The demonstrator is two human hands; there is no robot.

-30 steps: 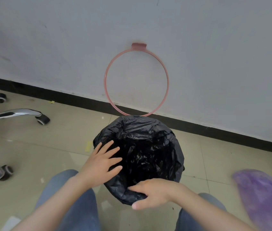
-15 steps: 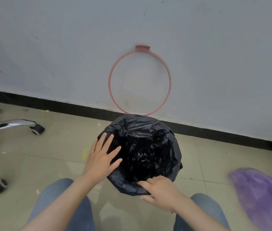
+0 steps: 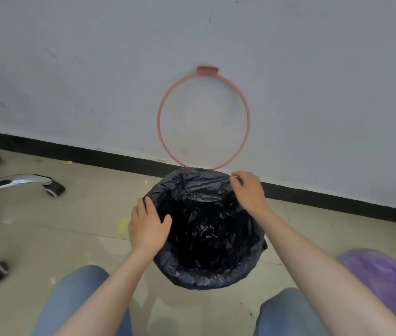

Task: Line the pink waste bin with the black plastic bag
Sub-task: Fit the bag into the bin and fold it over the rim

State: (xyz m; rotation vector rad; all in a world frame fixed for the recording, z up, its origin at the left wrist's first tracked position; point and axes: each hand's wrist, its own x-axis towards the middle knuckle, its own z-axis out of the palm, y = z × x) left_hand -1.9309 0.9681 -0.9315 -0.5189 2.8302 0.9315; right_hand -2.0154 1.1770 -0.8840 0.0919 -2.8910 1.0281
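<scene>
The black plastic bag (image 3: 206,229) is spread open over the waste bin on the floor, folded down outside its rim and hiding the bin's walls. The bin's pink ring (image 3: 207,70) stands upright against the white wall just behind it. My left hand (image 3: 147,226) grips the bag-covered rim on the left, fingers outside and thumb inside. My right hand (image 3: 249,191) pinches the bag's edge at the far right of the rim.
A chrome chair leg (image 3: 15,181) with a black caster (image 3: 55,187) lies on the tiled floor at the left. A purple bag (image 3: 383,284) sits at the lower right. My knees in jeans (image 3: 75,304) flank the bin. A black baseboard (image 3: 71,154) runs along the wall.
My right hand has moved from the near edge of the rim to its far right side. My left hand has closed over the left rim.
</scene>
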